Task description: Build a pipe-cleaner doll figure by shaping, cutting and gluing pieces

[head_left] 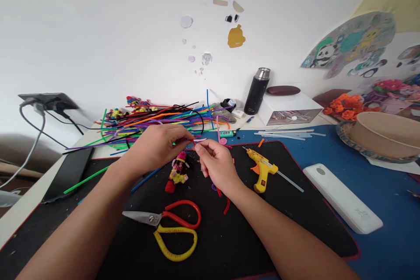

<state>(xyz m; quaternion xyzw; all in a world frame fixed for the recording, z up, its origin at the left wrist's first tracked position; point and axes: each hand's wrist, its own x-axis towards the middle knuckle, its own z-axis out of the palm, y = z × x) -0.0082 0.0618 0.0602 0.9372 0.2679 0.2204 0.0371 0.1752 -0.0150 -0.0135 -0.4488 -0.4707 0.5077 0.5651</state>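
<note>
In the head view, the left hand (159,146) and right hand (219,165) each pinch, grips nearly closed, one red piece (193,142), probably pipe cleaner. From it, one pair of scissors (141,217) lies at seven o'clock, one glue gun (262,169) at four.

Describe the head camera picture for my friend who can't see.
Left hand and right hand hold a thin red piece over a black mat with scissors, a colorful figure and a yellow glue gun; bright craft stems lie behind.
</note>
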